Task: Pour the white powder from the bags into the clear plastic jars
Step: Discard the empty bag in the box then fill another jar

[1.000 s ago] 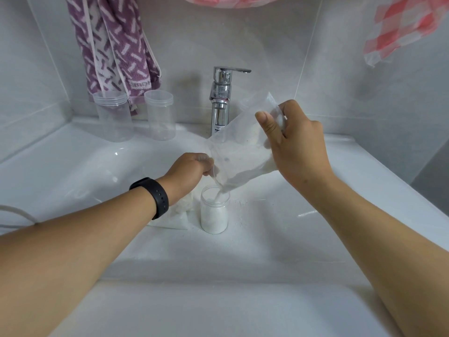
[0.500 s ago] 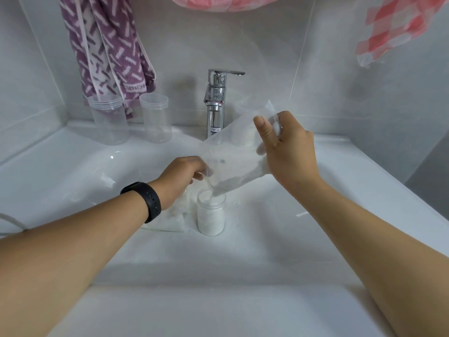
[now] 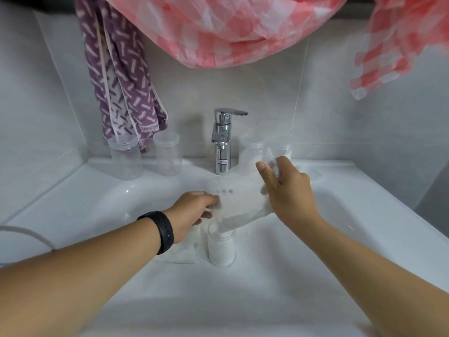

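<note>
Tipping bag [image 3: 239,205] over jar [image 3: 221,249]; towel [image 3: 121,93] lettering unreadable.

- Jar [image 3: 221,249]: stands in the sink [image 3: 303,251], centre, powder inside.
- Bag [image 3: 239,203]: tilted above the jar, lower corner at the jar's mouth; left hand [image 3: 194,212] at its left edge, right hand [image 3: 285,190] at its upper right.
- Flat bag [image 3: 181,252]: lies just left of the jar.
- Tap [image 3: 222,142]: behind the bag.
- Two jars [image 3: 126,158] [image 3: 167,154]: on the ledge, left of the tap.
- Towel [image 3: 119,76]: hangs behind those two.
</note>
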`<act>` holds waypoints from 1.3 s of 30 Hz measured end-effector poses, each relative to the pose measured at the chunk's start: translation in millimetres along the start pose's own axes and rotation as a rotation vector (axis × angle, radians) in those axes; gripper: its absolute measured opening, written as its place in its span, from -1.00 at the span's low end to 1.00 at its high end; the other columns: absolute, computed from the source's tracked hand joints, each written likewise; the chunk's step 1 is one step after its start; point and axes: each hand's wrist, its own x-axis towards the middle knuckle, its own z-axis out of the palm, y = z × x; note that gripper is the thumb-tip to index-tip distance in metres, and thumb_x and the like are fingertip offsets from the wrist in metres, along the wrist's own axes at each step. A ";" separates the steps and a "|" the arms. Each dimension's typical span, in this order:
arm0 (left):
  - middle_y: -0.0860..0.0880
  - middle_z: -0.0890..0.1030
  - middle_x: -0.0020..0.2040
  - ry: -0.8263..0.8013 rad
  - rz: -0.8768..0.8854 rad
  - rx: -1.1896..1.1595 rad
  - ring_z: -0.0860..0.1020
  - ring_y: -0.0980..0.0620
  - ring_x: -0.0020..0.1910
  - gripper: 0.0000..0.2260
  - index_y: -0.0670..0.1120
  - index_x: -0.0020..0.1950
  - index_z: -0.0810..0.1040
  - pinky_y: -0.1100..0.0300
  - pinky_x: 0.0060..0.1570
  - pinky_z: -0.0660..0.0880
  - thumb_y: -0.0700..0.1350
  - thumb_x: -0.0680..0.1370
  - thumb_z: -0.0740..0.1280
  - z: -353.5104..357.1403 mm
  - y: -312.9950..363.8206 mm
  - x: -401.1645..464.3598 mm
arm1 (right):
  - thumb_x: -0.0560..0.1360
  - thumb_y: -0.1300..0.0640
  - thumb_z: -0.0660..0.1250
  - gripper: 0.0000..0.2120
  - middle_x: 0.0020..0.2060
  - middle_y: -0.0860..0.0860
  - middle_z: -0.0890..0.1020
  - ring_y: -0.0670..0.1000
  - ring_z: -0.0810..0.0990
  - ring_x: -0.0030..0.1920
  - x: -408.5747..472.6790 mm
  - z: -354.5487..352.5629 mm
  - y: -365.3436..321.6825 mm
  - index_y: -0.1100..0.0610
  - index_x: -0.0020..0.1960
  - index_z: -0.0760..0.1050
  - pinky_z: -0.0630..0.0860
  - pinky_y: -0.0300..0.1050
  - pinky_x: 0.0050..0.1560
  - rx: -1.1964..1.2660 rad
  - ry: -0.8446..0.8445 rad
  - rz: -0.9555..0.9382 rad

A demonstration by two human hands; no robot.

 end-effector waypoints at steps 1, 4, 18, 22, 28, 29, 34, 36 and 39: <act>-0.04 0.69 0.04 0.002 0.013 0.011 0.60 0.03 -0.06 -0.85 -0.03 -0.09 0.64 0.17 -0.02 0.42 0.00 0.58 0.36 0.5 0.1 -0.5 | 0.58 -0.33 0.18 -0.59 -0.36 -0.02 0.66 -0.14 0.55 -0.31 1.2 -0.4 0.1 0.03 -0.03 0.42 0.43 -0.12 -0.33 -0.023 -0.005 -0.001; 0.01 0.66 -0.06 0.061 0.076 -0.020 0.57 0.04 -0.07 -0.83 -0.06 -0.08 0.64 0.18 -0.02 0.41 0.02 0.58 0.39 2.1 -5.6 -3.3 | 0.59 -0.32 0.19 -0.58 -0.35 0.00 0.66 -0.17 0.56 -0.29 2.0 -4.9 4.3 0.05 -0.04 0.42 0.43 -0.15 -0.34 -0.043 0.005 0.025; -0.08 0.69 -0.07 0.138 0.156 -0.126 0.54 0.17 -0.18 -0.78 -0.19 -0.02 0.65 0.37 -0.16 0.41 -0.03 0.60 0.38 11.5 -25.1 -3.0 | 0.57 -0.36 0.12 -0.58 -0.30 -0.09 0.70 -0.05 0.58 -0.46 2.4 -14.5 20.4 -0.03 -0.03 0.46 0.48 -0.17 -0.48 -0.152 -0.096 0.098; 0.10 0.69 -0.19 0.141 0.175 -0.156 0.56 0.33 -0.23 -0.84 -0.11 -0.08 0.67 0.38 -0.14 0.40 -0.04 0.60 0.39 16.6 -24.4 -6.8 | 0.53 -0.36 0.18 -0.62 -0.27 -0.16 0.70 -0.07 0.56 -0.51 -0.7 -29.1 19.4 -0.06 -0.05 0.47 0.45 -0.26 -0.56 -0.118 -0.110 0.057; 0.19 0.66 -0.20 0.200 0.152 -0.194 0.58 0.26 -0.11 -0.85 -0.05 -0.05 0.66 0.28 -0.05 0.40 -0.02 0.62 0.36 15.9 -30.1 -1.0 | 0.42 -0.39 0.32 -0.59 -0.24 -0.04 0.64 -0.08 0.61 -0.44 -7.4 -22.6 26.2 -0.08 0.01 0.49 0.50 -0.18 -0.46 -0.150 -0.162 0.079; 0.13 0.65 -0.16 0.209 0.141 -0.196 0.58 0.18 -0.06 -0.84 -0.05 -0.04 0.66 0.26 -0.03 0.41 -0.01 0.62 0.35 14.9 -30.1 -1.1 | 0.43 -0.36 0.36 -0.62 -0.27 -0.07 0.62 -0.11 0.60 -0.40 -8.5 -22.0 26.6 -0.09 0.01 0.50 0.49 -0.20 -0.47 -0.136 -0.172 0.079; 0.05 0.58 -0.15 0.223 0.108 -0.174 0.56 0.12 -0.07 -0.83 -0.04 -0.05 0.65 0.20 0.03 0.39 -0.02 0.65 0.31 14.3 -30.9 -1.8 | 0.43 -0.28 0.44 -0.66 -0.35 -0.13 0.56 -0.14 0.48 -0.37 -8.0 -19.3 30.2 -0.02 -0.05 0.59 0.49 -0.09 -0.30 -0.083 -0.183 0.113; 0.06 0.58 -0.16 0.239 0.112 -0.165 0.55 0.12 -0.08 -0.84 -0.04 -0.05 0.65 0.23 0.00 0.40 -0.03 0.65 0.31 14.2 -28.5 -1.8 | 0.43 -0.24 0.47 -0.68 -0.25 -0.01 0.63 -0.04 0.51 -0.32 -7.1 -20.4 31.1 0.01 -0.05 0.61 0.47 -0.08 -0.24 -0.032 -0.159 0.133; 0.09 0.60 -0.16 0.243 0.109 -0.166 0.56 0.12 -0.06 -0.86 -0.05 -0.01 0.64 0.25 -0.01 0.40 -0.04 0.64 0.32 14.7 -27.4 -3.8 | 0.48 -0.21 0.44 -0.69 -0.30 0.02 0.60 -0.09 0.45 -0.39 -6.9 -20.6 34.0 0.04 -0.09 0.60 0.38 -0.13 -0.29 -0.059 -0.149 0.105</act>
